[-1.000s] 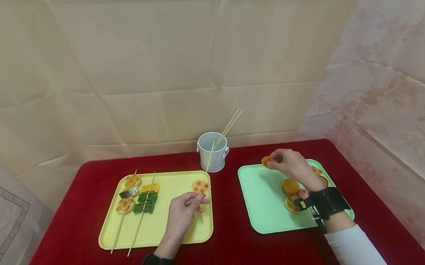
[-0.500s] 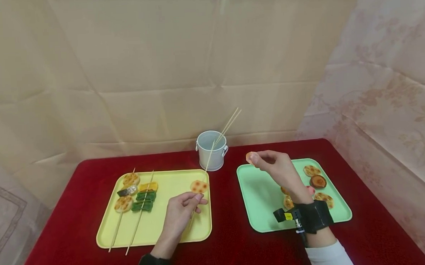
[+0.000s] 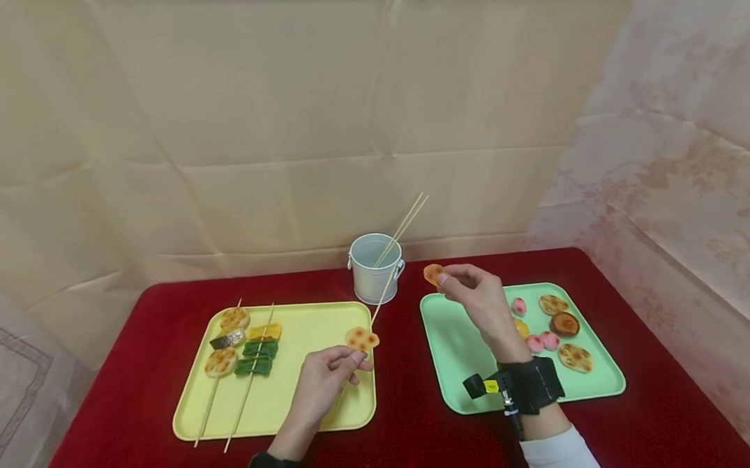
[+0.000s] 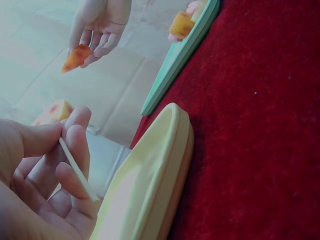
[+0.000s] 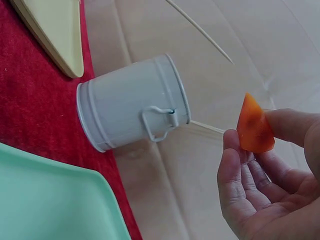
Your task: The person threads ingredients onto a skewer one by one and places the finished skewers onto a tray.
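Observation:
My left hand point(image 3: 331, 382) pinches a thin wooden skewer point(image 3: 385, 298) above the right side of the yellow tray point(image 3: 295, 419). A pale slice with brown spots point(image 3: 361, 339) is threaded on it, just beyond the fingers. In the left wrist view the skewer's lower end point(image 4: 77, 167) crosses the palm. Between thumb and fingers, my right hand point(image 3: 483, 302) pinches an orange wedge-like piece point(image 5: 255, 127), perhaps toy carrot, over the back left of the green tray point(image 3: 463, 370). The piece and the skewer's tip are apart.
Two filled skewers lie on the yellow tray's left, one with green pieces point(image 3: 255, 366), one with browned rounds point(image 3: 221, 363). A white bucket point(image 3: 374, 283) with two skewers point(image 3: 406, 223) stands at the back. Pink balls point(image 3: 549, 340) and browned slices point(image 3: 575, 358) lie on the green tray.
My right hand has carried the orange piece leftward, from over the green tray toward the bucket, uncovering the food there. The left hand's skewer now tilts further right.

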### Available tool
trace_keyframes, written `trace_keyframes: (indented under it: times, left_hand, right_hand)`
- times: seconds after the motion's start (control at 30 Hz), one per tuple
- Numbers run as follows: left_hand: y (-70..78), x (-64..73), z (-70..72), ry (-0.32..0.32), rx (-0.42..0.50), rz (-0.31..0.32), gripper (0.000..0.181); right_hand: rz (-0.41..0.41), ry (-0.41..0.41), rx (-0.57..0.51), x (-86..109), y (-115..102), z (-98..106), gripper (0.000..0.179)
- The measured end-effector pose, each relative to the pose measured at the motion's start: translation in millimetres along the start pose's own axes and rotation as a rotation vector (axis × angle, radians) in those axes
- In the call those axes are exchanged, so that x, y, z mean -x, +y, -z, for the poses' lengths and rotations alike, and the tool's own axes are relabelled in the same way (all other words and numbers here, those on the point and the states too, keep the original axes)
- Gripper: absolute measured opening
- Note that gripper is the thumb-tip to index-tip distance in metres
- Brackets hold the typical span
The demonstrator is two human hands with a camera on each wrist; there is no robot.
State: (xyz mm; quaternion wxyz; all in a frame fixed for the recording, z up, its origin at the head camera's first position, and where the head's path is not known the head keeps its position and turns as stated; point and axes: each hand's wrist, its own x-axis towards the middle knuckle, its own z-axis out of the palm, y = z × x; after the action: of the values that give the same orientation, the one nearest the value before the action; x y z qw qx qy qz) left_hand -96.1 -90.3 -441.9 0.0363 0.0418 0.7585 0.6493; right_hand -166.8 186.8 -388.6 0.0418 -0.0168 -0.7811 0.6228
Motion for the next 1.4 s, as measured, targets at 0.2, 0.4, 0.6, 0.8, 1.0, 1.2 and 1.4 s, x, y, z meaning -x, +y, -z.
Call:
trace_keyframes:
  times: [0.2, 0.4, 0.6, 0.8, 1.0, 1.2, 1.4]
  left_hand:
    - [-2.9, 1.6, -0.8, -0.069, -0.008, 0.003, 0.019]
    - [-4.9, 2.4, -1.8, -0.133, -0.014, -0.006, 0.021]
    - [-6.2, 2.8, -1.5, -0.182, -0.065, -0.001, 0.02]
    - [-8.5, 2.3, -2.1, -0.217, -0.083, -0.001, 0.02]
    - [-9.4, 1.9, -2.9, -0.231, -0.094, 0.007, 0.021]
    - [-8.2, 2.9, -3.9, -0.23, -0.078, 0.002, 0.021]
    - [-8.0, 2.7, -4.3, -0.23, -0.071, 0.005, 0.021]
  right_hand:
    - [-0.022, -0.016, -0.075, -1.0, 7, -5, 0.042]
    - [-0.056, 0.001, -0.119, -2.5, 13, -11, 0.042]
    - [-0.082, 0.024, -0.189, -2.6, 14, -13, 0.042]
    - [-0.097, 0.028, -0.229, -2.5, 12, -14, 0.042]
    - [-0.087, 0.019, -0.239, -2.2, 10, -15, 0.041]
    - [-0.076, 0.014, -0.238, -2.5, 10, -14, 0.041]
    - [-0.062, 0.022, -0.214, -2.6, 10, -14, 0.041]
